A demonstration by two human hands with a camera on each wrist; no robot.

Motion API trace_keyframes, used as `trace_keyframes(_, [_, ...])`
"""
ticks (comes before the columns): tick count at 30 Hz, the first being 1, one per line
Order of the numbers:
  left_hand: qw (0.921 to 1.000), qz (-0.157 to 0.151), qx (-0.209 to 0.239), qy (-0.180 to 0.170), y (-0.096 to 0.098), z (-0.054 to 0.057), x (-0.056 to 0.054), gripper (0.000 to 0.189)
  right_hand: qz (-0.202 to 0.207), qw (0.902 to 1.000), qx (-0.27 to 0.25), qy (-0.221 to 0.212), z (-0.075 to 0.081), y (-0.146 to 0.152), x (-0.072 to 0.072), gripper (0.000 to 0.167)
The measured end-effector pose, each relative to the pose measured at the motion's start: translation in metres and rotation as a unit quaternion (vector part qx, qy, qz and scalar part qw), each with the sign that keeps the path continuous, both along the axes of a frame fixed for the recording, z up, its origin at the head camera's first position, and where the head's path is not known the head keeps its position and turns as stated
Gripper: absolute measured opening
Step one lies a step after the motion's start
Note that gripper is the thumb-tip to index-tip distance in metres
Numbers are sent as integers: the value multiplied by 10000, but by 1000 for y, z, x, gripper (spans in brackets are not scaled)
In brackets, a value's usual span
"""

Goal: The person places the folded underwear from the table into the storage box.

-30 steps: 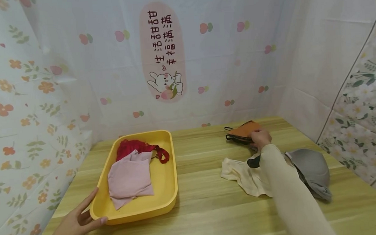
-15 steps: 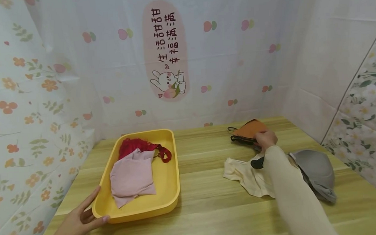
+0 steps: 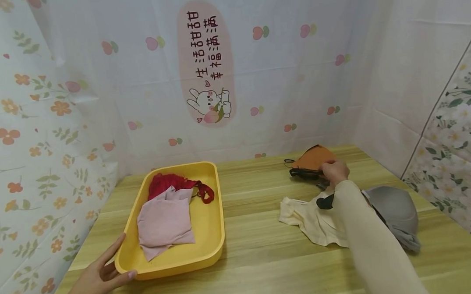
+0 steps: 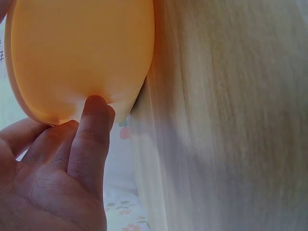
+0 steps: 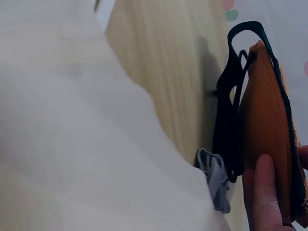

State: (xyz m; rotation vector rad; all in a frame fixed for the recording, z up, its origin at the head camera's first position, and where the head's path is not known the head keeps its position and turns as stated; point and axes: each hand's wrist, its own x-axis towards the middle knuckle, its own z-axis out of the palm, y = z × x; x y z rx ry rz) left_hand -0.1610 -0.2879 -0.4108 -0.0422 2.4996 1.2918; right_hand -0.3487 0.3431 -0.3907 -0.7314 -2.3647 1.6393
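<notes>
My left hand (image 3: 92,276) grips the near left corner of a yellow plastic basin (image 3: 221,209). In the left wrist view, fingertips (image 4: 95,108) press its outer wall. A mauve cloth (image 3: 165,224) and a red lacy garment with straps (image 3: 168,183) lie in the basin. Toward the back right of the table, my right hand (image 3: 335,173) pinches an orange bra with black straps (image 3: 315,157). In the right wrist view, its ribbed orange fabric (image 5: 264,106) stands upright between fingers and thumb. Below that hand lies a cream garment (image 3: 311,218), partly hidden by my sleeve.
A grey bra (image 3: 394,210) lies right of my sleeve on the wooden table (image 3: 256,260). Small grey fabric (image 5: 215,178) shows below the orange bra. Printed curtains (image 3: 146,94) bound the table's back and sides.
The orange bra has risen slightly and turned more upright in my right hand. My left hand keeps its place at the basin; the head view has shifted a little.
</notes>
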Motion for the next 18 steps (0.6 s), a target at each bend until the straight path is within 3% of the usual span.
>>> trace_keyframes(11, [9999, 26, 119, 29, 0, -2, 1, 100, 318, 9992, -61, 219, 16, -6, -1, 48])
trace_keyframes(18, [10000, -25, 23, 43, 1, 0, 1, 100, 559, 9969, -451, 322, 28, -10, 3, 49])
